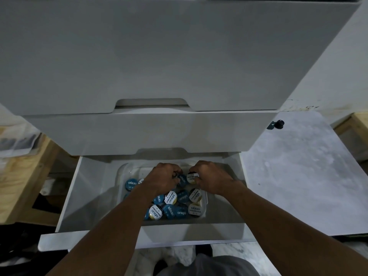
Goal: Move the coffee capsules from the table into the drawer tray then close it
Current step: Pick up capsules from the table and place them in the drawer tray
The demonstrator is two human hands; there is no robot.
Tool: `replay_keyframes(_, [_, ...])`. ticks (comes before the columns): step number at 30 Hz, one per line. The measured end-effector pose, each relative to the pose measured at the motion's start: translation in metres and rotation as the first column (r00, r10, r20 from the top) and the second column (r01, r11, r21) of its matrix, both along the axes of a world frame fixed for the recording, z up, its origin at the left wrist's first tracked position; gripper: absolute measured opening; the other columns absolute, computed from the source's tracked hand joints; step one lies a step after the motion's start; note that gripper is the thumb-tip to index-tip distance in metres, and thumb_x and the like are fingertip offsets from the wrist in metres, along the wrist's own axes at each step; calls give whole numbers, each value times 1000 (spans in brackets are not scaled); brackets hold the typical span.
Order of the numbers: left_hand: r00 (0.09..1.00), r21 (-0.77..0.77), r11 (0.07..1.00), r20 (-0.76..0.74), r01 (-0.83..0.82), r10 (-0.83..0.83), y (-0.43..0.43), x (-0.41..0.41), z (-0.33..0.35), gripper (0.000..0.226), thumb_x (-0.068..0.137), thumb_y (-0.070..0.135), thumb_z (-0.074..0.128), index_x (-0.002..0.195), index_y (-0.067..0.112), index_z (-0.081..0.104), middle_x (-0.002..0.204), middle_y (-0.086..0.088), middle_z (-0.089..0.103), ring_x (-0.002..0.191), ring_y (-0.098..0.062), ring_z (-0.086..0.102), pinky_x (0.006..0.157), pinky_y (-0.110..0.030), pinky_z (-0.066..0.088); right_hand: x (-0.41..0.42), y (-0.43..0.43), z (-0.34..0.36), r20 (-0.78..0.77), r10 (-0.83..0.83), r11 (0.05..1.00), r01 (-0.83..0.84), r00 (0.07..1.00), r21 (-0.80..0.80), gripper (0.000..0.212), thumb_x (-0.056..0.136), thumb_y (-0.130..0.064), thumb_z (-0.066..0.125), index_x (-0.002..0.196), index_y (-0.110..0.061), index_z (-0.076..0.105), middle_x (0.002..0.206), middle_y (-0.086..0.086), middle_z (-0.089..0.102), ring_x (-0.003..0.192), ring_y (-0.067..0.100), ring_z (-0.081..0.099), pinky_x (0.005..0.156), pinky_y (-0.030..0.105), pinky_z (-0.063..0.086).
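Together, the left hand (162,179) and right hand (210,179) sat low in the centre of the frame with fingers curled. The left pinched a blue capsule (182,180) and the right a white capsule (192,176). Beneath them, other capsules (170,197) lay in the clear tray (123,169) inside the open drawer (73,196).

Capsules (173,206) in tray (123,170) inside open drawer (75,196).

Pulled-out white drawer (79,196), clear plastic tray (121,169) on its bottom, loaded with jumbled blue- and white-lidded coffee capsules (171,198), lids up.
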State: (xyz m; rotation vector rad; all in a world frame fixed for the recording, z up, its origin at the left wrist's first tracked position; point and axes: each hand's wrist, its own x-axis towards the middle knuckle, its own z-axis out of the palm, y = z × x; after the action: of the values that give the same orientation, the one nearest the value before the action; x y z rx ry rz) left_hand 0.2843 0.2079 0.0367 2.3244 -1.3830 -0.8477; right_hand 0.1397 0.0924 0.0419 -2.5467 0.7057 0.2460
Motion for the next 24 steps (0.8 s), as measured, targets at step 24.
replay_keyframes(24, [929,-35,965,263,-260,260,24,-36,29,38,86,27,65,122,17,59,121,-10,62,109,-24,58,96,-38,48,-22,-5,18,133,15,1000,-16,991,3,30,93,-21,56,121,-17,63,125,9,62,107,26,60,91,38,52])
